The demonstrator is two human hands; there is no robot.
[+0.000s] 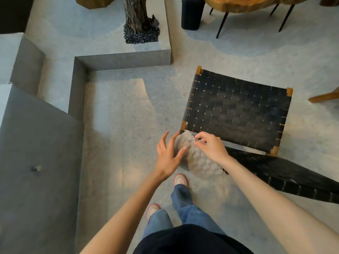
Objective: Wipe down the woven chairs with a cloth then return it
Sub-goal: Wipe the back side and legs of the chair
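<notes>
A woven chair with black straps and wooden corner posts stands to my right, its seat facing up and its dark backrest running toward the lower right. A beige textured cloth hangs in the air at the seat's near left corner. My right hand pinches the cloth's upper edge between thumb and fingers. My left hand is beside the cloth with fingers spread and straight, its fingertips touching the cloth's left side.
A grey stone step and raised ledge run along the left. A tree trunk stands on the platform behind. A wooden table with thin black legs and a black bin are at the back right.
</notes>
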